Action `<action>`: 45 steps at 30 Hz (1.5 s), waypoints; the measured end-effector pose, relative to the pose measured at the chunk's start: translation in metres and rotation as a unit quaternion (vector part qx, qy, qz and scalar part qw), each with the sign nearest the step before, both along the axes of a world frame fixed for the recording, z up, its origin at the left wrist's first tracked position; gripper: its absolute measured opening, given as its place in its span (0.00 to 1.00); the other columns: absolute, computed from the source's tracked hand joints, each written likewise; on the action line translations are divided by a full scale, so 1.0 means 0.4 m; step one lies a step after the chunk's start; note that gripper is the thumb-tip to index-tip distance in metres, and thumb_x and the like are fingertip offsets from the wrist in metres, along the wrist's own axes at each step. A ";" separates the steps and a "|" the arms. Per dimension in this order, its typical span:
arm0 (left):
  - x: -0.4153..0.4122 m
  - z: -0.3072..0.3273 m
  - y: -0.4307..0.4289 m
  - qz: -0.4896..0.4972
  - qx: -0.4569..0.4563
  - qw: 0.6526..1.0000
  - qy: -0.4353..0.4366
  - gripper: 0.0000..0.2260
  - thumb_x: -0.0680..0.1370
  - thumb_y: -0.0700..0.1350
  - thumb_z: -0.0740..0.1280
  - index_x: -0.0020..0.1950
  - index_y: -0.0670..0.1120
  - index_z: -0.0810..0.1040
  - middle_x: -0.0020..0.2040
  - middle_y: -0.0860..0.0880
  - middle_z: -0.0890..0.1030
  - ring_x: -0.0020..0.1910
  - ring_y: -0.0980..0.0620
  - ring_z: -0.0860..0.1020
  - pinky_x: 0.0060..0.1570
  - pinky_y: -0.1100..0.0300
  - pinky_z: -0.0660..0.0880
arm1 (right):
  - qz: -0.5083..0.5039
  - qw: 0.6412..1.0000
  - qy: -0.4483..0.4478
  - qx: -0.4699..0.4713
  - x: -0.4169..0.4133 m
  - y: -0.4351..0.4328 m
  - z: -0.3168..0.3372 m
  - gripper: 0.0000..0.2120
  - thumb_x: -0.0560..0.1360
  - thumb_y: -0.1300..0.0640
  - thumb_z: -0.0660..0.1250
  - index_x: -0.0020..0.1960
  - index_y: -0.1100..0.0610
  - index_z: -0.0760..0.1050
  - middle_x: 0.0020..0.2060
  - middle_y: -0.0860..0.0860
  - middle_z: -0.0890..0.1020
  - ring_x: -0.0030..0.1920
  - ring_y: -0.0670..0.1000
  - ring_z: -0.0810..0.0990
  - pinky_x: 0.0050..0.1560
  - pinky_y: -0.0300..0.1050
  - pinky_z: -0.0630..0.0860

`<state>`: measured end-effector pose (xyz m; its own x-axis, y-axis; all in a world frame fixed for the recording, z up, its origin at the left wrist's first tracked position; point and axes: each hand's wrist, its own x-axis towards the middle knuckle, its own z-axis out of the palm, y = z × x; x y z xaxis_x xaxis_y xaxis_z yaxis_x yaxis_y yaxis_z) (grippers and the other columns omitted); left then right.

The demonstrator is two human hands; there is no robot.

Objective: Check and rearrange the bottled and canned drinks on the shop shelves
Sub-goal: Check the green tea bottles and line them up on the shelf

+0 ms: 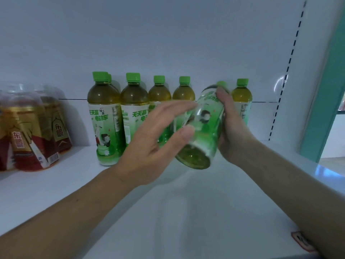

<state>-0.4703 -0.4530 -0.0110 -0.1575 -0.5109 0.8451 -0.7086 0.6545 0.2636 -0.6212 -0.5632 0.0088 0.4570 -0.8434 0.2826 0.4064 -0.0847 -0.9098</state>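
Right hand [231,131], right of centre in the frame, gripped the tilted bottle [203,128] of green tea, its fingers curled round the far side of the label. That bottle leaned with its base toward the camera and its green cap pointing up and away, held clear of the shelf [168,212]. Just to its left, the left hand [155,146] was spread flat with straight fingers lying alongside the label. Its thumb crossed in front of the bottle's lower part; whether it pressed there could not be told.

Behind both hands, the standing bottles [104,118] formed a row of 5 along the white back panel [168,43], all upright with green caps. 4 stood left of the held one and 1 stood right of it, partly hidden by the right hand. A 6th cap showed behind the leftmost.

Well apart, at the left edge of the frame, stood the red and gold bottles [28,137], blurred. At the upper right ran a slotted upright [291,62], with a teal frame [324,90] beside it. A red tag [302,242] sat at the shelf's front edge, lower right.
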 end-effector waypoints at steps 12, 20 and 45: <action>0.085 0.016 -0.003 0.291 0.068 0.953 -0.060 0.26 0.79 0.57 0.64 0.76 0.54 0.67 0.80 0.55 0.59 0.80 0.56 0.44 0.79 0.47 0.46 | -0.158 0.914 0.275 -0.253 -0.007 0.008 -0.011 0.17 0.69 0.35 0.69 0.49 0.45 0.79 0.39 0.36 0.84 0.37 0.31 0.80 0.35 0.27 0.70; 0.095 0.021 0.013 0.275 0.077 0.956 -0.060 0.26 0.80 0.53 0.64 0.78 0.52 0.63 0.80 0.54 0.59 0.80 0.56 0.44 0.79 0.50 0.45 | -0.039 0.880 0.412 -0.234 -0.024 0.013 0.012 0.22 0.70 0.48 0.78 0.61 0.43 0.76 0.50 0.38 0.85 0.51 0.41 0.84 0.51 0.41 0.81; 0.120 0.001 0.003 0.267 0.036 0.957 -0.107 0.21 0.76 0.57 0.63 0.67 0.52 0.78 0.69 0.54 0.75 0.78 0.50 0.58 0.76 0.46 0.54 | -0.138 0.805 0.417 -0.399 0.102 0.004 0.008 0.20 0.75 0.48 0.74 0.65 0.48 0.74 0.55 0.43 0.80 0.46 0.38 0.78 0.47 0.34 0.75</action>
